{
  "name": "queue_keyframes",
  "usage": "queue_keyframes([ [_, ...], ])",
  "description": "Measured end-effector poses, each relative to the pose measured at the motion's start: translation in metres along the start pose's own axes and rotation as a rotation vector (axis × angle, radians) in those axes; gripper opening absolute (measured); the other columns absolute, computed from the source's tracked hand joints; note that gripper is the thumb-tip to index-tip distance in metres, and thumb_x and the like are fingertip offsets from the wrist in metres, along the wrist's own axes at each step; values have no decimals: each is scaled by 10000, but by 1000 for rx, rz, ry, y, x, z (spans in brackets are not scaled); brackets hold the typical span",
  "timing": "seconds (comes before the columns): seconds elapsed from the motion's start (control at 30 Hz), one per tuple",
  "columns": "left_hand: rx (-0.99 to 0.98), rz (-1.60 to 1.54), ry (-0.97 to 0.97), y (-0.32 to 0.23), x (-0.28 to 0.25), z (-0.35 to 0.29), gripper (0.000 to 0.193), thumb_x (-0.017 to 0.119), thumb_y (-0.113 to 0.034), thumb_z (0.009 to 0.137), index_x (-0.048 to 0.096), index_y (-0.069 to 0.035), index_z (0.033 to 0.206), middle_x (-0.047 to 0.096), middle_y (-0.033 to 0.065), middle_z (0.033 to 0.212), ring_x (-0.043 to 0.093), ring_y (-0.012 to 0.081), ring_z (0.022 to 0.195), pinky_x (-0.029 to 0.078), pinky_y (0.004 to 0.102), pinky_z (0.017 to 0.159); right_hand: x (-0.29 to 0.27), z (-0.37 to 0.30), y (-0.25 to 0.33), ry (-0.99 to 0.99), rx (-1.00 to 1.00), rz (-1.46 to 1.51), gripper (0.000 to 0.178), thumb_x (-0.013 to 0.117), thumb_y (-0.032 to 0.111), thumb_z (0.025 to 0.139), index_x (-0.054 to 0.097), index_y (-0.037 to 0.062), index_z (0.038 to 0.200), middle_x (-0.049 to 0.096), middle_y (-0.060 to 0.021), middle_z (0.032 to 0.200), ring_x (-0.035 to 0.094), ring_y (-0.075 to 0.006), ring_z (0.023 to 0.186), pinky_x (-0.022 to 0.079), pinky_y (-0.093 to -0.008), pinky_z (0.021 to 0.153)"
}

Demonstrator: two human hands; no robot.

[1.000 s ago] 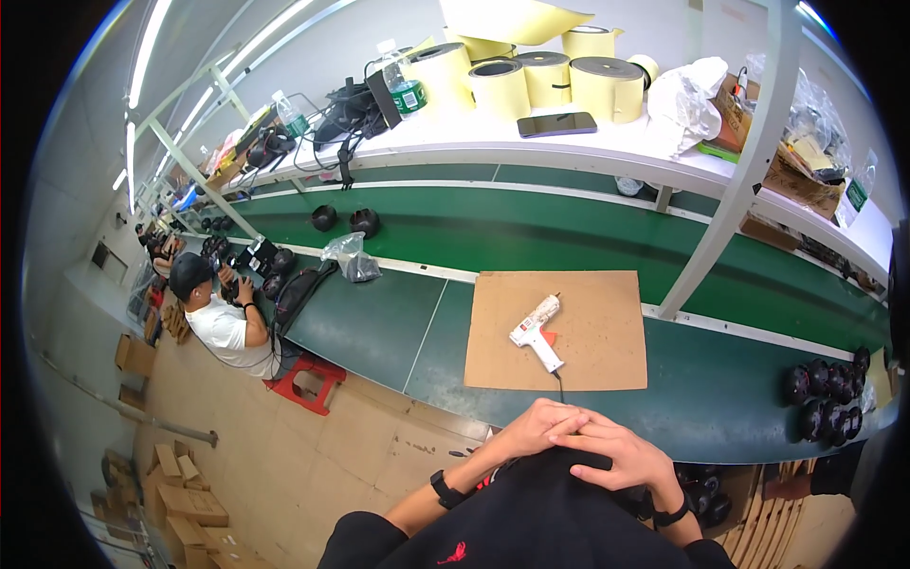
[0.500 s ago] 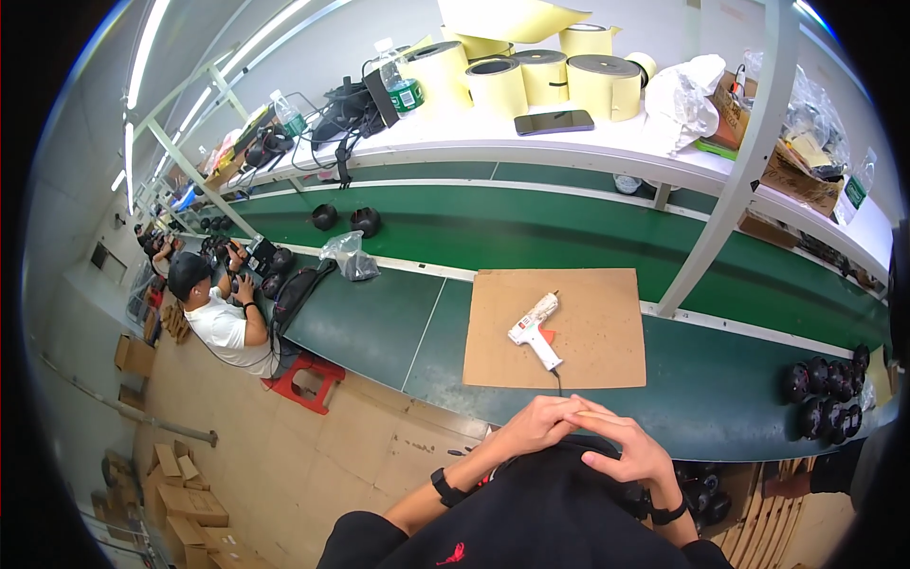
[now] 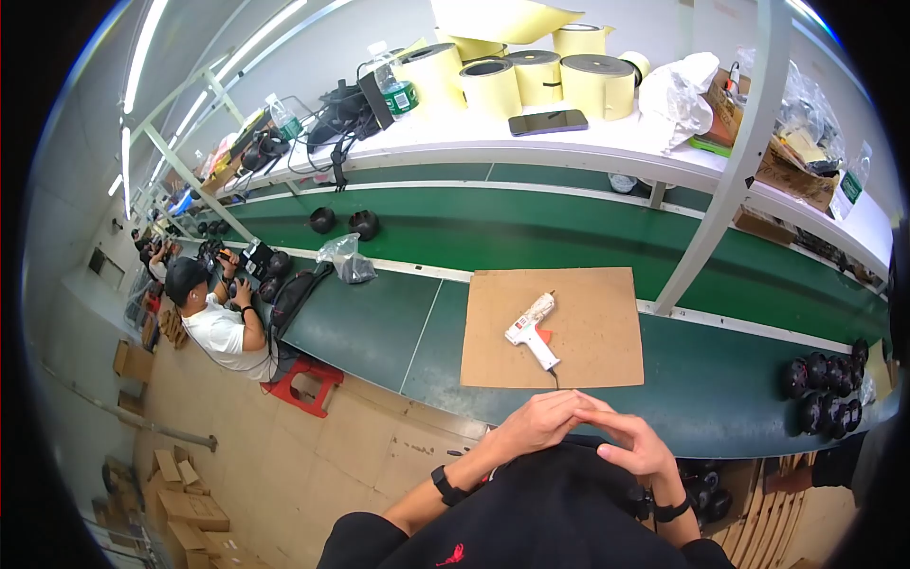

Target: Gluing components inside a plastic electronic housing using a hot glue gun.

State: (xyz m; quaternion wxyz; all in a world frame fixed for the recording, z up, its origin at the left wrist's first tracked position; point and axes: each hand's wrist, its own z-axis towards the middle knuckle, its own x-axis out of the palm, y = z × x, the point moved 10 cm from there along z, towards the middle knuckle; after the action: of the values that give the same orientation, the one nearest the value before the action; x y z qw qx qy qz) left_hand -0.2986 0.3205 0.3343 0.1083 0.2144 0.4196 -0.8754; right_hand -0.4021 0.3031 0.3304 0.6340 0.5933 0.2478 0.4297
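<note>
In front of my body, at the bench's near edge, my two hands meet with nothing visible held. My left hand (image 3: 542,422) is loosely bent, its fingers reaching right and touching the other hand's fingers; some of its fingertips are hidden. Stretched fingers and a thumb held apart show on my right hand (image 3: 633,444), which overlaps the left fingertips. Just beyond them lies a white glue gun (image 3: 534,332) with an orange trigger, on its side on a flat cardboard sheet (image 3: 597,322). Its nozzle points away from me and its cord runs toward my hands.
Black round parts (image 3: 823,391) cluster at the bench's right end. A plastic bag (image 3: 349,258) lies left on the green bench (image 3: 379,322). Above, a white shelf (image 3: 531,147) holds yellow rolls (image 3: 595,87) and a phone (image 3: 548,122). A co-worker (image 3: 223,318) sits at left.
The view has shifted very slightly. My right hand's fingers and thumb have moved a little, while the hands stay together. The glue gun lies as before.
</note>
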Motion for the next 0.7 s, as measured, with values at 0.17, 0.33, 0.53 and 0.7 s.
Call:
queue_keyframes([
  [0.17,-139,-45,2,15,5,11,90,609,-27,931,614,22,1007,647,166,938,655,356,851,524,393,719,4,-2,2,73,-65,-347,583,648,77,835,548,-10,1402,528,-237,1436,297,-409,1484,259,-474,1191],
  [0.33,-47,-78,-89,-1,-5,14,77,603,-52,951,634,17,965,654,151,897,657,325,798,522,377,690,4,-3,3,82,-87,-159,619,631,63,854,477,-54,1443,428,-257,1507,284,-370,1493,221,-452,1209],
  [0.53,-125,-139,-75,-1,-4,24,89,614,2,899,627,7,987,642,144,896,641,337,798,518,389,702,-6,-7,-8,57,-54,189,679,620,64,871,368,-125,1473,276,-261,1588,294,-335,1489,219,-434,1216],
  [0.7,-80,-57,-105,4,-2,20,77,627,-62,943,612,7,913,618,144,844,632,308,747,498,380,647,-8,-9,-10,8,-30,256,701,612,49,856,341,-146,1472,303,-256,1576,307,-338,1481,229,-440,1217],
])
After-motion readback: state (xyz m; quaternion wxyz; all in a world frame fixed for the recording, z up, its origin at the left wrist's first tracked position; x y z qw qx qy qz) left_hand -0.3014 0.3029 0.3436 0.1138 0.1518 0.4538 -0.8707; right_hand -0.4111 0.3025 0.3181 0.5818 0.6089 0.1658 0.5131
